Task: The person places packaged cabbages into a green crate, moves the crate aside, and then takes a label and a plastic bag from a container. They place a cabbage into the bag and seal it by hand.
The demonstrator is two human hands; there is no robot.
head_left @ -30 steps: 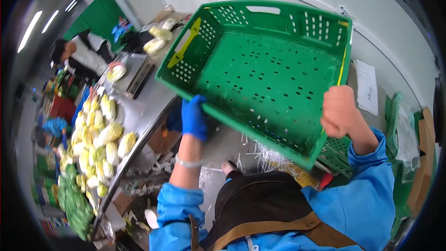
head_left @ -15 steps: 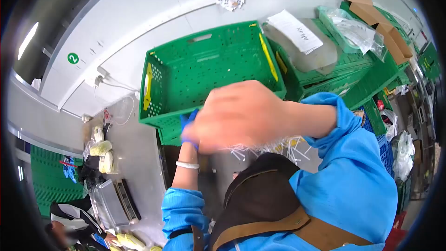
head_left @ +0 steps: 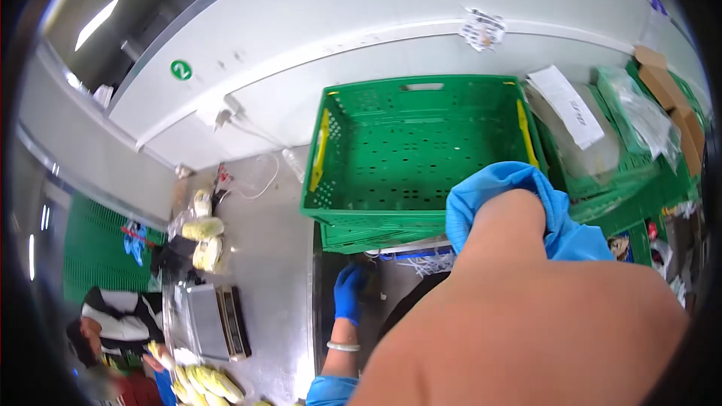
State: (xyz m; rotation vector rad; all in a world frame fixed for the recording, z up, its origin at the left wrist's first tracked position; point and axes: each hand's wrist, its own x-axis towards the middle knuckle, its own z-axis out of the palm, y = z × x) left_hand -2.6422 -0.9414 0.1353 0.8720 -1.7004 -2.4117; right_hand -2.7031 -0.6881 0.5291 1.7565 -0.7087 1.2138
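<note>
My left hand (head_left: 347,295), in a blue glove with a pale band at the wrist, is below the front of a green crate (head_left: 410,218). Its fingers point up and look apart, slightly bent, with nothing visible in them. Bare and very large, my right hand (head_left: 541,323) is raised close to the camera with its back showing; its fingers are hidden. The sleeve on that arm is blue and rolled back. The crate has yellow side handles, and only its bare, perforated floor shows. White strips (head_left: 429,263) lie beneath it.
To the right, more green crates (head_left: 609,188) carry a paper sheet (head_left: 568,109) and plastic bags. A scale (head_left: 214,321) and pale cabbages (head_left: 207,385) rest on the metal table (head_left: 274,271) at left. Another person (head_left: 120,323) is at lower left.
The view has shifted, so the crate appears farther right. My right hand has moved away from my left hand and up close to the camera. My left hand now sits lower, below the crate.
</note>
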